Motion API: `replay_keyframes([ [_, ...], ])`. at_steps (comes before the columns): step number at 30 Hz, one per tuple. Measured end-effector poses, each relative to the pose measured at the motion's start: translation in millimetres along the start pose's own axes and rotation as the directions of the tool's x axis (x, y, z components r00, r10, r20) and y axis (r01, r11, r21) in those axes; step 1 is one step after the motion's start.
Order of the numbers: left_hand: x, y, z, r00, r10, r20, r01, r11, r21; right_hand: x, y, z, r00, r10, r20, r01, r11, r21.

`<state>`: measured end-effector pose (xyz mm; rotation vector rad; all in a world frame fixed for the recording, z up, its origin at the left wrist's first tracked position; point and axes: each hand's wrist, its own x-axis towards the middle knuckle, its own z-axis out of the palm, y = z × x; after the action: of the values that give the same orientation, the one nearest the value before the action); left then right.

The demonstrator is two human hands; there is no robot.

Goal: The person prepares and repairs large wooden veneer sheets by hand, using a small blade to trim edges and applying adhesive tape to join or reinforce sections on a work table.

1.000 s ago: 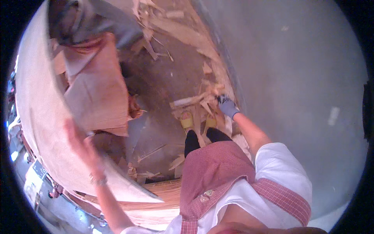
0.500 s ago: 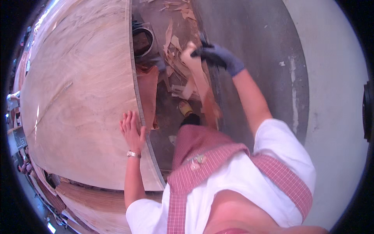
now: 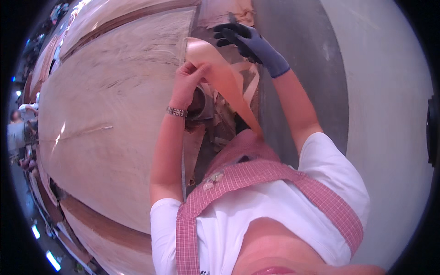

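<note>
My bare left hand, with a metal watch on the wrist, pinches the edge of a thin orange-tan veneer strip. The strip lies partly over the right edge of a large pale wood panel, and its long tapering end hangs toward my apron. Farther right, my right hand wears a grey-blue glove with black palm and fingers. It is raised over the dark surface, apart from the strip, its fingers pointing left and partly bent. A narrow dark piece juts up from it; its kind is too blurred to make out.
Below the panel's edge, a round container stands in the gap among veneer scraps. A dark grey surface runs along the right, beside a pale floor. Stacked boards lie at the lower left; people are at the far left.
My left hand has gone from lying flat on the panel to pinching the veneer strip farther up. The strip has come up to the panel's edge. My right hand has moved slightly farther away.
</note>
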<state>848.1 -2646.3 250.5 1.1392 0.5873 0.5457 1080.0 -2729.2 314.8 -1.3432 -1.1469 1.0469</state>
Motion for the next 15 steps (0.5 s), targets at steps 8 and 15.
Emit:
replay_keyframes([
  [8,19.0,14.8,-37.0,0.84,-0.022,-0.542,-0.197,0.919,-0.342,25.9,132.6,39.9,0.936,0.111,0.334,-0.165,0.977,0.138],
  [15,-60.6,30.1,-88.1,0.923,0.185,-0.337,-0.348,0.774,-0.528,80.3,22.9,33.8,0.648,-0.065,0.759,0.042,0.998,0.05],
])
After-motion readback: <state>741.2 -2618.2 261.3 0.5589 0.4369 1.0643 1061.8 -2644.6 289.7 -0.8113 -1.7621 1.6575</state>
